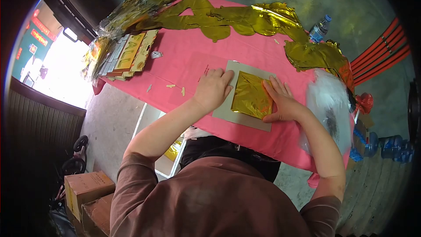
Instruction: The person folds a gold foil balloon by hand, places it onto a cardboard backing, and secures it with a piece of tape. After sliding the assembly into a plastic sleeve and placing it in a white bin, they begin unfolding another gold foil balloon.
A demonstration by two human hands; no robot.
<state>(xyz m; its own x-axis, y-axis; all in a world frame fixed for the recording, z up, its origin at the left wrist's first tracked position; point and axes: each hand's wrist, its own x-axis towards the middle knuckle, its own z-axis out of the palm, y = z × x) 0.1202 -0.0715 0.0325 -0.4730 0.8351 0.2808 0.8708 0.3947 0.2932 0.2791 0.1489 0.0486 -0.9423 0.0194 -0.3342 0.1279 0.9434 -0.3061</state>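
A square of gold foil (251, 95) lies on a grey card sheet (242, 118) on the pink-covered table (184, 68). My left hand (213, 88) rests curled on the card at the foil's left edge, fingertips touching the foil. My right hand (283, 100) lies flat with fingers spread on the foil's right edge, pressing it down. Neither hand lifts anything.
Crumpled gold foil balloons (245, 19) run along the table's far edge. Stacked gold packs (127, 52) sit at the far left. A water bottle (319, 28) stands at the far right, a clear plastic bag (331, 105) at the right edge. Cardboard boxes (87, 193) stand on the floor.
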